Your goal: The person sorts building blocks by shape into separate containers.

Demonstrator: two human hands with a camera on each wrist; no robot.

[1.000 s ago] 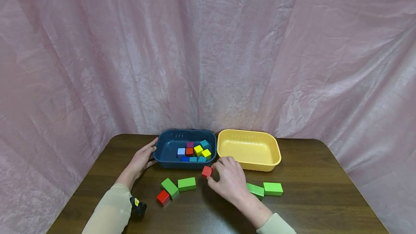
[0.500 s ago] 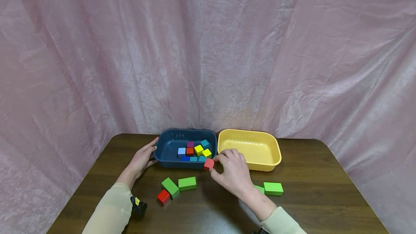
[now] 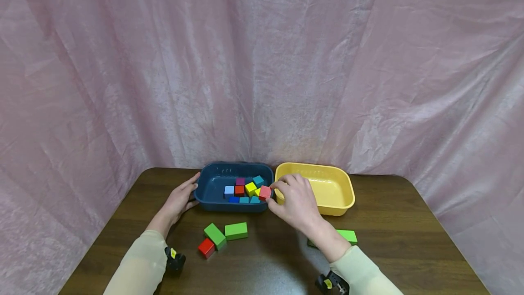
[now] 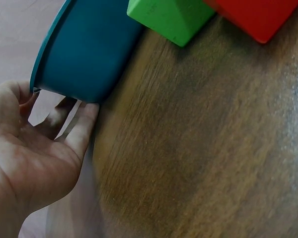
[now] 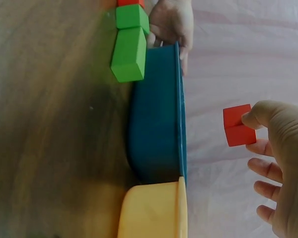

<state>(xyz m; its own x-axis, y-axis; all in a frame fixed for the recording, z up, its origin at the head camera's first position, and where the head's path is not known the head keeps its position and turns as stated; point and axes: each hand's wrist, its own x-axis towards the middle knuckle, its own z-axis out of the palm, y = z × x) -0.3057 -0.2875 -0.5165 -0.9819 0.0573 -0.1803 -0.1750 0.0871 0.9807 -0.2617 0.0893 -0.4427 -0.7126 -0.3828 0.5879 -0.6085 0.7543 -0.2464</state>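
My right hand [image 3: 295, 201] pinches a red cube [image 3: 264, 193] between thumb and fingertips. In the right wrist view the red cube [image 5: 239, 125] is held above rim level, with the other fingers spread loosely below. From the head it overlaps the right end of the dark blue basin [image 3: 229, 207]. Several small cubes lie in that basin, among them a yellow cube [image 3: 250, 189], a red cube [image 3: 239, 190] and a purple cube [image 3: 240, 181]. At the basin's left end my left hand [image 3: 178, 201] rests its fairly straight fingers [image 4: 82, 126] against the wall and rim.
A yellow basin [image 3: 344, 201] stands right beside the blue one. In front of the blue basin lie a green block [image 3: 235, 231], another green block [image 3: 214, 236] and a red block [image 3: 206, 248]. Behind my right forearm a green block [image 3: 347, 236] shows partly. A pink curtain [image 3: 262, 67] hangs behind.
My right hand has lifted the red cube from in front of the basins, up and away from me to the blue basin's right end. My left hand has stayed at the basin's left end.
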